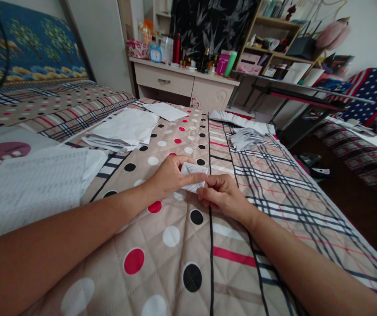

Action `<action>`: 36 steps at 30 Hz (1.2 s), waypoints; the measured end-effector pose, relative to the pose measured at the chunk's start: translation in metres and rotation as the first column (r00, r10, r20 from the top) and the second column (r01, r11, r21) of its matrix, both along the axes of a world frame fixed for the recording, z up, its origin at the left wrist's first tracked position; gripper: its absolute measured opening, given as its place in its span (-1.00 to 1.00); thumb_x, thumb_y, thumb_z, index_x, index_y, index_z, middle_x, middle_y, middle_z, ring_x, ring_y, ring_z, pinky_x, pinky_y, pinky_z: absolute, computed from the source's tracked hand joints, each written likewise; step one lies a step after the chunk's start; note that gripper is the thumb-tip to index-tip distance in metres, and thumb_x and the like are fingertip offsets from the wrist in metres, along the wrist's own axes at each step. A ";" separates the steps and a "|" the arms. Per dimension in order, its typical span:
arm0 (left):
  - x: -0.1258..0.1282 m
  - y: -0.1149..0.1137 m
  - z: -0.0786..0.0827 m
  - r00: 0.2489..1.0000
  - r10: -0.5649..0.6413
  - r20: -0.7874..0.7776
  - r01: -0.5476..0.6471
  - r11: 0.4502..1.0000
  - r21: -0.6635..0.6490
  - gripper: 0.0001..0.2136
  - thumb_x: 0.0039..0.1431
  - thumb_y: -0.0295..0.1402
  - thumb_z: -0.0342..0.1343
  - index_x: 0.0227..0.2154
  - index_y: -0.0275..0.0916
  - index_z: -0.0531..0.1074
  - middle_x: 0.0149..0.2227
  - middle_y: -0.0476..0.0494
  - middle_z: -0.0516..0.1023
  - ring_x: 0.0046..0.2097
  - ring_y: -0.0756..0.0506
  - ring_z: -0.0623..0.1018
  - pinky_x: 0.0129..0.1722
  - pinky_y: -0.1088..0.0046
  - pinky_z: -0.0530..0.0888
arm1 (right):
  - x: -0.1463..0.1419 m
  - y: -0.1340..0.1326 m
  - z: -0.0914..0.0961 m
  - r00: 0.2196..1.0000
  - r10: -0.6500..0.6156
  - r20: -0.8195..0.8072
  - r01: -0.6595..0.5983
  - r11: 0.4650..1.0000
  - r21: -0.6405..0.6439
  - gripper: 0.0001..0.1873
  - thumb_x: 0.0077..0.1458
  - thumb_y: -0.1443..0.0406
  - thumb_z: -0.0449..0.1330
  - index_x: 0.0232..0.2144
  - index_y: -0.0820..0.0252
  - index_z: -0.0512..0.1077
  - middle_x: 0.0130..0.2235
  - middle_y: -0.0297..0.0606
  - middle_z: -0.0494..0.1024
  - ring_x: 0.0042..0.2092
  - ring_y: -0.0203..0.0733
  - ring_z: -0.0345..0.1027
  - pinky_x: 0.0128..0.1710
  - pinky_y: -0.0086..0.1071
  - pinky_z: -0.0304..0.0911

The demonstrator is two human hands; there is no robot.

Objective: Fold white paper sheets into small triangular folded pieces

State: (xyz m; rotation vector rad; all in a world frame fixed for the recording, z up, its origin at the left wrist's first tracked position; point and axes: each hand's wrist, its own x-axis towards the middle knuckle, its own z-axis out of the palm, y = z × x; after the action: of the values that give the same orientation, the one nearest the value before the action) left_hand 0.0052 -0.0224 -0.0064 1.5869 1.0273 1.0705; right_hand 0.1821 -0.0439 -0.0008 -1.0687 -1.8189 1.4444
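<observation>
A small folded piece of white paper (193, 170) with faint print is held between my two hands, just above the dotted bedspread (171, 237). My left hand (171, 175) pinches it from the left, thumb lying across its face. At its lower right corner, my right hand (223, 193) grips the edge between thumb and curled fingers. Beyond my hands on the right lies a pile of folded paper pieces (245, 138). Behind that pile stretches a long row of folded white paper (237, 119). The fingertips of my right hand are partly hidden.
To the left lie a stack of white sheets (122, 127), a single sheet (166, 111) and large printed sheets (40, 184). A dresser (165, 81) with bottles and a blue clock (156, 53) stands beyond the bed. Shelves (274, 52) and a metal-legged desk are at right.
</observation>
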 end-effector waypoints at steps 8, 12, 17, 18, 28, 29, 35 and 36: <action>0.002 -0.007 0.007 0.993 0.026 -0.114 -0.012 0.992 0.123 -0.63 0.12 -0.14 0.14 -0.65 -0.31 0.41 -0.66 0.04 0.31 -0.60 0.09 0.24 -0.63 0.58 0.15 | 0.000 -0.001 0.003 0.997 0.080 0.009 -0.080 0.996 0.024 -0.74 -0.01 0.33 0.16 -0.69 0.26 0.34 -0.68 -0.44 0.31 -0.66 -0.49 0.04 -0.66 -0.53 -0.07; 0.004 -0.004 0.002 0.983 0.132 -0.131 -0.104 0.974 0.203 -0.51 0.22 -0.07 0.01 -0.72 -0.28 0.24 -0.70 0.06 0.19 -0.62 0.10 0.18 -0.64 0.56 0.10 | -0.002 -0.003 0.006 0.997 0.080 -0.015 -0.080 0.997 -0.007 -0.75 -0.01 0.33 0.16 -0.68 0.26 0.35 -0.68 -0.44 0.31 -0.66 -0.48 0.05 -0.66 -0.53 -0.06; 0.006 -0.001 0.001 0.956 0.231 -0.183 -0.176 0.945 0.277 -0.48 0.23 -0.03 -0.01 -0.73 -0.25 0.14 -0.69 0.07 0.11 -0.61 0.09 0.14 -0.64 0.53 0.06 | -0.003 -0.002 0.007 0.997 0.076 -0.023 -0.076 0.997 0.006 -0.74 -0.01 0.32 0.16 -0.69 0.26 0.32 -0.68 -0.45 0.29 -0.65 -0.48 0.03 -0.66 -0.52 -0.08; 0.005 0.001 0.002 0.949 0.251 -0.189 -0.194 0.941 0.277 -0.48 0.23 -0.02 0.00 -0.73 -0.25 0.13 -0.69 0.07 0.10 -0.61 0.09 0.14 -0.64 0.53 0.06 | -0.002 -0.002 0.007 0.997 0.072 -0.021 -0.072 0.997 0.015 -0.73 -0.01 0.32 0.15 -0.70 0.25 0.31 -0.69 -0.45 0.28 -0.65 -0.48 0.03 -0.66 -0.51 -0.08; -0.024 0.018 -0.004 0.943 0.321 0.089 -0.329 0.941 0.084 -0.47 0.19 0.13 -0.04 -0.65 -0.23 0.21 -0.70 0.08 0.19 -0.66 0.10 0.18 -0.66 0.56 0.15 | 0.003 -0.003 0.005 0.988 -0.122 -0.092 0.125 0.992 0.030 -0.68 0.05 0.18 0.21 -0.64 0.23 0.35 -0.64 -0.41 0.32 -0.63 -0.44 0.09 -0.65 -0.50 -0.05; -0.020 0.015 -0.003 0.972 0.212 0.105 -0.217 0.975 0.044 -0.48 0.17 0.16 -0.04 -0.59 -0.24 0.27 -0.66 0.06 0.27 -0.65 0.10 0.23 -0.66 0.57 0.18 | 0.002 -0.002 0.005 0.985 -0.141 -0.097 0.144 0.989 0.032 -0.68 0.05 0.15 0.22 -0.61 0.22 0.36 -0.63 -0.40 0.35 -0.62 -0.42 0.13 -0.65 -0.50 -0.02; -0.004 0.004 0.001 0.997 -0.079 -0.012 0.078 0.992 -0.097 -0.57 -0.03 0.01 0.26 -0.55 -0.31 0.39 -0.60 -0.04 0.47 -0.62 0.07 0.42 -0.65 0.60 0.32 | 0.001 0.003 -0.002 0.987 -0.144 -0.069 0.149 0.986 0.070 -0.63 0.07 0.10 0.24 -0.59 0.22 0.34 -0.60 -0.39 0.37 -0.61 -0.42 0.16 -0.63 -0.51 0.01; -0.004 0.003 0.000 0.997 -0.067 -0.032 0.064 0.993 -0.103 -0.58 0.02 0.01 0.23 -0.58 -0.30 0.36 -0.64 -0.02 0.44 -0.66 0.07 0.39 -0.68 0.61 0.29 | 0.002 0.004 -0.003 0.989 -0.141 -0.050 0.145 0.986 0.078 -0.63 0.08 0.10 0.24 -0.59 0.22 0.33 -0.60 -0.39 0.37 -0.61 -0.42 0.17 -0.63 -0.51 0.02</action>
State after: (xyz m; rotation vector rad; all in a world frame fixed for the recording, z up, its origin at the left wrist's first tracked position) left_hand 0.0008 -0.0190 -0.0061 1.5513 1.0299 0.9346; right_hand 0.1837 -0.0402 -0.0042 -1.0948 -1.7181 1.2891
